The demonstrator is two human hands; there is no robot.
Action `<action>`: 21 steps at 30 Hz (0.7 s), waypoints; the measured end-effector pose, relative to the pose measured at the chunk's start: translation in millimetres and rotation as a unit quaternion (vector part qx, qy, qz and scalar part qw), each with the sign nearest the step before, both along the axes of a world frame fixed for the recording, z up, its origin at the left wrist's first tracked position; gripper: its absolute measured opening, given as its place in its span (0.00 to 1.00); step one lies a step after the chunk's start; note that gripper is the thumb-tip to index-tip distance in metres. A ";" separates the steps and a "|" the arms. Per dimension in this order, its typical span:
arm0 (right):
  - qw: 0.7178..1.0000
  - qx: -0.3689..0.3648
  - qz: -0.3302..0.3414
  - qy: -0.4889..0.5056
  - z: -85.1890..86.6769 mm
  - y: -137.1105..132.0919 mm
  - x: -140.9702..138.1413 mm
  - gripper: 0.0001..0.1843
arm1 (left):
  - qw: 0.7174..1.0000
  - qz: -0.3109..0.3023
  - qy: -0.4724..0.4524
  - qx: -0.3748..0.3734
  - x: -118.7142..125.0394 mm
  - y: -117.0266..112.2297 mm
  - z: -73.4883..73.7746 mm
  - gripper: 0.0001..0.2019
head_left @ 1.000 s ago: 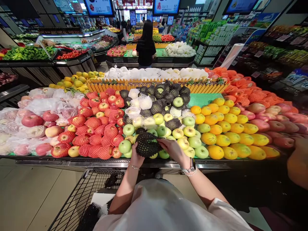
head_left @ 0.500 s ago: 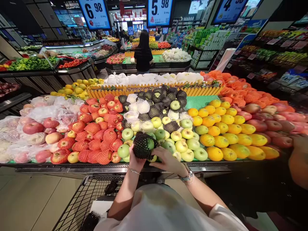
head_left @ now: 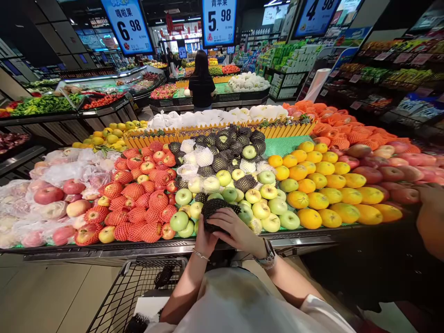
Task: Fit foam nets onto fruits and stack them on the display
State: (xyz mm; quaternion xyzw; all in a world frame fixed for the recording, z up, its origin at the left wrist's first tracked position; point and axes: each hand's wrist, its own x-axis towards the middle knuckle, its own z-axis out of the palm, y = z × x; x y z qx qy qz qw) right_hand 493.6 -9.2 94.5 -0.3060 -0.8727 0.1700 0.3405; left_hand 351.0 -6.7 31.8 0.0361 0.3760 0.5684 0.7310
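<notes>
Both my hands are at the front edge of a fruit display, over the pile of green apples (head_left: 271, 223). My left hand (head_left: 204, 235) and my right hand (head_left: 237, 229) are closed around one apple wrapped in a black foam net (head_left: 215, 210). The right hand lies over the top of the net and hides most of the fruit. More black-netted apples (head_left: 225, 138) lie further back in the same pile.
Red apples in red nets (head_left: 138, 203) lie to the left, orange-yellow fruit (head_left: 322, 185) to the right. A shopping cart (head_left: 135, 286) stands below my arms against the display's metal rim (head_left: 104, 249). A person in black (head_left: 201, 85) stands at a far stand. Price signs (head_left: 218, 21) hang overhead.
The netted apple has come down and closer to me. My right hand has slid from beside it to over its top. The camera has tilted up slightly.
</notes>
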 end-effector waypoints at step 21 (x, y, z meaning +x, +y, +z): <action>0.968 -0.162 -0.161 0.101 -59.4 -10.0 39.2 0.37 | 0.976 0.046 0.150 0.148 16.3 -11.4 -3.7 0.23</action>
